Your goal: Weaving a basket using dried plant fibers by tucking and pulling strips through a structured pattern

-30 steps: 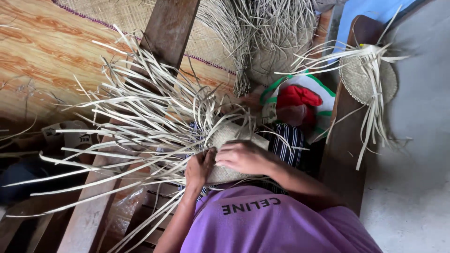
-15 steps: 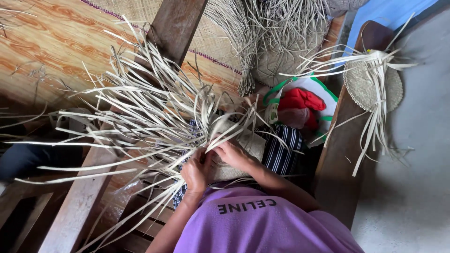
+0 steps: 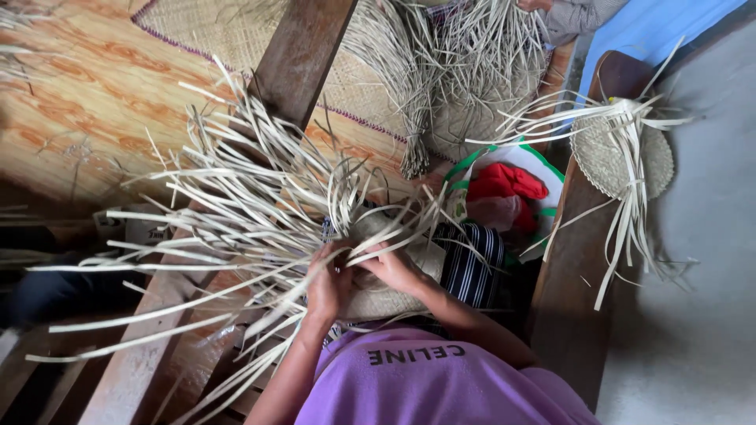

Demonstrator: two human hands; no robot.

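Head view, the only view.

**Position.** The woven crown [image 3: 390,271], a half-made domed piece of pale straw, rests in the person's lap. It sits below the lower end of the wooden beam [image 3: 299,55] and a little to its right. Its loose strips [image 3: 228,212] fan out to the left, crossing the beam's lower end.

**Hands.**
- The left hand [image 3: 327,287] is at the crown's near-left rim. Its fingers are curled closed over a few strips where they leave the weave.
- The right hand [image 3: 396,269] lies just beside it, almost touching, on the crown's face. Its fingertips are pinched on a strip. Exactly which strip is hidden by the others.

**Handling, as a judgement.**
- The piece looks very light.
- The woven part looks firm enough to keep its dome, though it would give under a press.
- The free strips look springy, smooth and easily creased or split if bent sharply.
- The best hold is at the rim, close to the last woven row, where a strip cannot whip about. The free ends give no control.

**Surroundings, taken from the beam.**
- To the right hangs a tied bundle of straw [image 3: 413,118].
- Further right is a bag with red cloth [image 3: 508,181].
- Beyond that, a second woven disc [image 3: 622,157] sits on a bench.
- Behind the beam is a floor mat [image 3: 197,24].
- Striped cloth [image 3: 472,264] shows under the crown's right edge.

**Change from the earlier frames.**
- A second ago the right hand lay flat across the crown's top, apart from the left.
- Half a second ago it had drawn in towards the left hand.
- Now the two work side by side at the rim.
- The fan of strips has kept its spread.
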